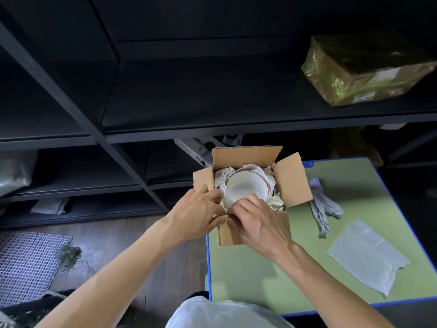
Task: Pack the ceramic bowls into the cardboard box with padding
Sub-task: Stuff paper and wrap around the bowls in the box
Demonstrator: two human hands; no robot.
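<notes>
Paper padding [276, 202] pinched by L hand [198, 213] & R hand [259, 224] grips (bowl [247, 185] in box [293, 182])

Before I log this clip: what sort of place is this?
Probably a storeroom or packing area. Dark metal shelving holds a wrapped parcel, and a small green table carries an open box and bubble wrap.

Crumpled grey cloth [324, 204] on green table [260, 268]; gold-wrapped parcel [364, 69] on black shelf [212, 91]; mesh mat [28, 263] on floor.
</notes>
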